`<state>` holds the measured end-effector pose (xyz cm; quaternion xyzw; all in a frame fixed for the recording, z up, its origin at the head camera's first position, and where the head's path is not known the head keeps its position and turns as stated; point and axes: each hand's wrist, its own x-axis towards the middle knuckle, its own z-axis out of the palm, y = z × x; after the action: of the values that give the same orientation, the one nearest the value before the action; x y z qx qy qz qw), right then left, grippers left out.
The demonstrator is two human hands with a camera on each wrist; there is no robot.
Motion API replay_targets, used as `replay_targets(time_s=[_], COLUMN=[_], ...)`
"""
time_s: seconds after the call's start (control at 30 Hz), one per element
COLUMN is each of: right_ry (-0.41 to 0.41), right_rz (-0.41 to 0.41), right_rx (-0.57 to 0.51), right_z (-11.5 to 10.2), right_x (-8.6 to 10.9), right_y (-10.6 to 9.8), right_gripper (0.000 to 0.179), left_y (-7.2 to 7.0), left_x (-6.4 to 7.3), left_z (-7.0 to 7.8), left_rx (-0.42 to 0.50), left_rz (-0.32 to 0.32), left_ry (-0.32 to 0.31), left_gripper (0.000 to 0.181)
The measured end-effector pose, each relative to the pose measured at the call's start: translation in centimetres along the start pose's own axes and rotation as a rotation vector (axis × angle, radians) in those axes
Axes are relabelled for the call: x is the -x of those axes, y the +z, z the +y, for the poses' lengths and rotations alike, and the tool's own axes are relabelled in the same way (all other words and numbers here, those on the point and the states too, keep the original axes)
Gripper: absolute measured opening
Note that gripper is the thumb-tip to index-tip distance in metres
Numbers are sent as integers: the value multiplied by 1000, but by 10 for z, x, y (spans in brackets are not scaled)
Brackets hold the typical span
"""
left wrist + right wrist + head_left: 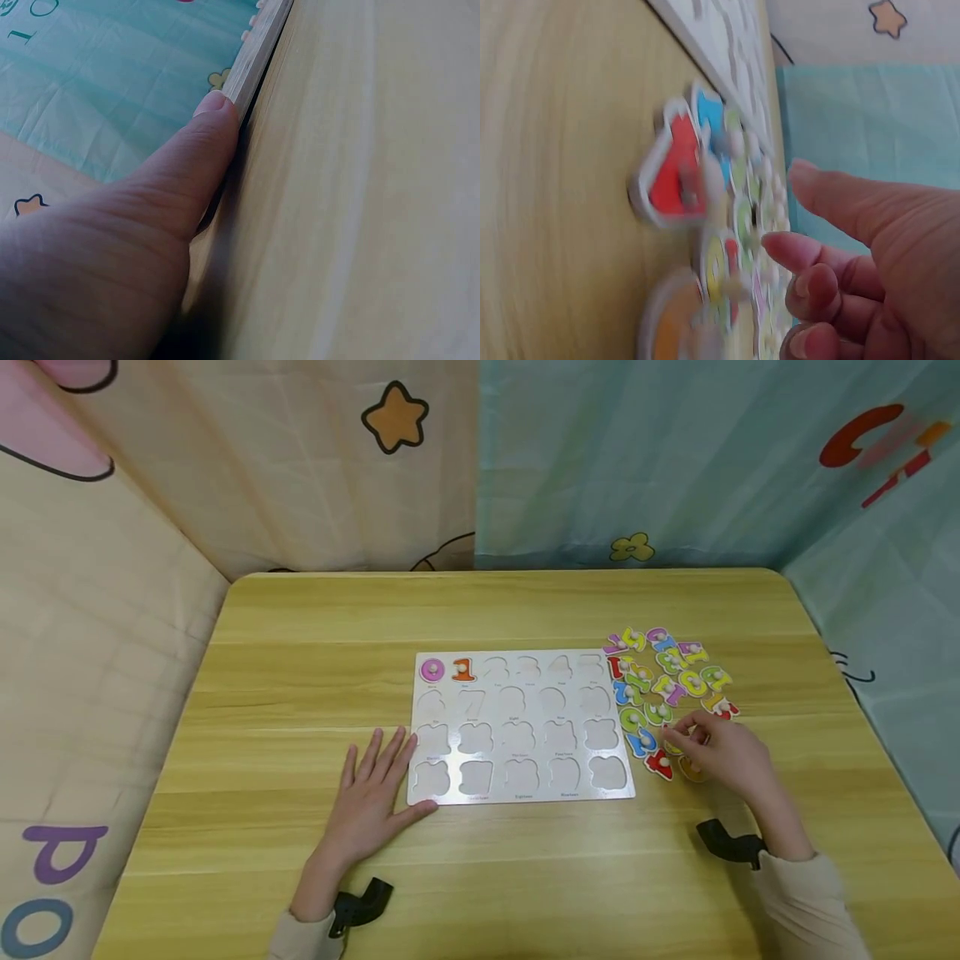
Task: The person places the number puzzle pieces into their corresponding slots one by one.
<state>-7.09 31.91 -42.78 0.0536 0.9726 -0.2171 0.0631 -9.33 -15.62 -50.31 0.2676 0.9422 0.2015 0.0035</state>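
Observation:
A white number puzzle board (498,760) lies flat on the table, with a purple 0 (432,671) and an orange 1 (463,671) in its top-left recesses. My left hand (367,810) lies spread at the board's lower left corner, fingertips at the left edge. In the left wrist view its thumb (202,142) rests against the board's side. Over the heap of knobbed number pieces, my right hand (723,753) hovers with thumb and index finger apart and nothing between them. Close to it are a red 4 (676,176), a yellow-and-red piece (718,274) and an orange piece (673,322).
Several more colourful number pieces (667,687) lie close together or overlapping along the board's right side. The remaining board recesses show bare outlines. Printed curtains (637,460) hang behind the wooden table (525,885) and on both sides.

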Motion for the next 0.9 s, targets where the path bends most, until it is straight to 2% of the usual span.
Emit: replay_targets(time_s=[0.1, 0.23, 0.37, 0.47, 0.67, 0.77, 0.9], right_ry=[-15, -32, -52, -77, -124, -172, -227], right_rz=[-56, -76, -104, -115, -77, -101, -175], right_rx=[26, 97, 119, 119, 83, 63, 69], right_z=[-9, -15, -18, -19, -26, -39, -66], right_x=[-5, -10, -11, -8, -6, -22, -60], right_y=[9, 18, 21, 20, 6, 5, 18], right_gripper=[40, 40, 37, 32, 26, 28, 26], left_y=[1, 2, 3, 4, 5, 4, 4], left_x=[1, 1, 0, -1, -6, -9, -11], left_z=[1, 2, 4, 7, 9, 9, 7], left_rx=[3, 0, -3, -1, -2, -6, -11], left_rz=[1, -8, -14, -10, -5, -17, -43], left_ry=[-6, -12, -13, -7, 22, 31, 31], left_gripper=[91, 91, 91, 91, 91, 91, 91])
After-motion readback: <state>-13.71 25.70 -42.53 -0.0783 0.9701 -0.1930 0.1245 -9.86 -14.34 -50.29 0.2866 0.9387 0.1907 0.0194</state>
